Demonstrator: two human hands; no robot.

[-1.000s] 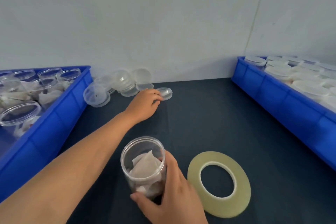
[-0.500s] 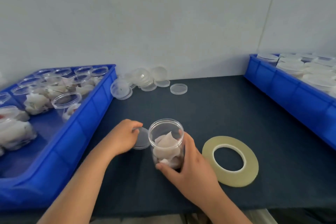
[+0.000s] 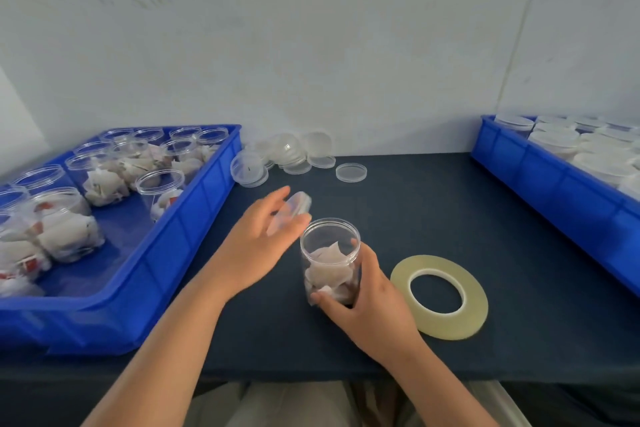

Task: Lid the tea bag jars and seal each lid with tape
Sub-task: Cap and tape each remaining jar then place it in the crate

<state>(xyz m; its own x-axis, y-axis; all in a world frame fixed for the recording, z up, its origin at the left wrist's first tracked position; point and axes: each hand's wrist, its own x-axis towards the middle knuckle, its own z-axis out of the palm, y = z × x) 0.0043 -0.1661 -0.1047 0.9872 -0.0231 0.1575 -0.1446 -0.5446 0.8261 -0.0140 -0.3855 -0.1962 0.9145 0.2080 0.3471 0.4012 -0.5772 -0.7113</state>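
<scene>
Right hand (image 3: 372,302) is gripping the open jar (image 3: 329,253) low on its wall, with fingers and thumb curled round it. The jar is standing upright on the dark worktop (image 3: 433,211), near the front edge, with its mouth uncovered. Tea bags (image 3: 327,270) are showing through the clear wall, but their number cannot be told. The thumb and palm are hiding the jar's base.

Left hand (image 3: 256,246) is holding a clear lid (image 3: 292,210) at its fingertips, just up and left of the jar's mouth. The lid is tilted, off the worktop and not on the jar. (Motion blur is smearing both fingers and lid, so the exact grip cannot be read.)

The tape roll (image 3: 439,296) is lying flat on the worktop just right of the right hand, not touching it.

The left bin (image 3: 180,246) is holding open jars (image 3: 159,184) with tea bags inside. The frame edge is cutting off its near-left part, and the jars there are blurring into one another.

The right bin (image 3: 561,191) is holding lidded jars (image 3: 554,140). Only their tops are showing above the bin wall, and the frame is cutting the bin off at the right.

Loose lids (image 3: 294,152) are heaped at the back against the wall, overlapping so that they cannot be counted. One single lid (image 3: 351,172) is lying flat just right of the heap.
</scene>
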